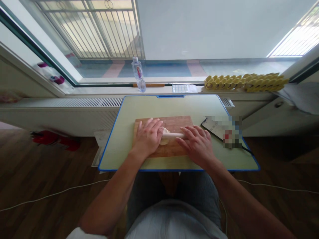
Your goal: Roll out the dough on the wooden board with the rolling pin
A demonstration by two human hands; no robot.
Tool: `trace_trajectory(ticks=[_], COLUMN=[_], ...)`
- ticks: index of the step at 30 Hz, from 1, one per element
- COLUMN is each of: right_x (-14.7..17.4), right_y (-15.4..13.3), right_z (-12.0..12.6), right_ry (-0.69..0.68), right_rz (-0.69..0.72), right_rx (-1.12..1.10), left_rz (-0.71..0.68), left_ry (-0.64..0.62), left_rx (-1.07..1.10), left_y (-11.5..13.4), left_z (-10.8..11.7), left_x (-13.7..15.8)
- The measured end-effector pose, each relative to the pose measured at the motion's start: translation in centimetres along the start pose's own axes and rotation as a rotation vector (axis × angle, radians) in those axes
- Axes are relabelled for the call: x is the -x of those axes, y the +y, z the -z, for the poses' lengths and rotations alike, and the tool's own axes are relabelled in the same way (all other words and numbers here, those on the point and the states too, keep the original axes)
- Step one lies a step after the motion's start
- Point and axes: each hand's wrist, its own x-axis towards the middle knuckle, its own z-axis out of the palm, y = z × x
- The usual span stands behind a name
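A pale rolling pin [171, 135] lies crosswise over a wooden board [171, 151]. My left hand [149, 135] covers the pin's left end, fingers reaching forward and the thumb beside the dough. At the other end, my right hand [196, 141] has its fingers over the pin and its thumb on the near side. Between the hands, a small piece of pale dough [164, 141] shows under the pin, partly hidden by my left hand. The board rests on a light table [117, 142] with a blue edge.
A phone [215, 129] with a cable, partly pixelated, lies right of the board. On the windowsill stand a clear bottle [139, 74] and a yellow scalloped object [245, 82]. A red fire extinguisher [57, 140] is on the floor at left. White cords [62, 191] cross the floor.
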Motion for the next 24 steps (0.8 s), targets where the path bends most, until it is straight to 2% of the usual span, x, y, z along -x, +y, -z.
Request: trace_trajectory(ticks=[5, 8, 10, 15, 18, 20, 24], right_x=[-2.6, -2.5, -1.3, 2.9, 3.1, 1.8, -2.1], right_y=[-0.2, -0.6, -1.1, -2.5, -2.8, -2.7, -2.3], right_z=[-0.6, -0.5, -0.2, 0.6, 0.4, 0.0, -0.6], right_ry=[0.012, 0.023, 0.050, 0.085, 0.091, 0.098, 0.091], right_rz=[-0.047, -0.063, -0.064, -0.035, -0.035, -0.046, -0.069], right_rx=[0.006, -0.012, -0.015, -0.016, -0.033, -0.030, -0.029], left_rz=[0.056, 0.057, 0.039, 0.047, 0.079, 0.094, 0.145], left_ry=[-0.054, -0.056, -0.029, 0.024, 0.043, 0.040, 0.025], left_rx=[-0.042, -0.048, -0.047, -0.043, -0.037, -0.037, -0.037], left_y=[-1.2, -1.3, -1.0, 0.0, 0.2, 0.2, -0.6], left_z=[-0.6, -0.6, -0.3, 0.2, 0.1, 0.0, 0.0], left_x=[-3.7, -3.9, -2.6, 3.2, 4.5, 3.7, -0.5])
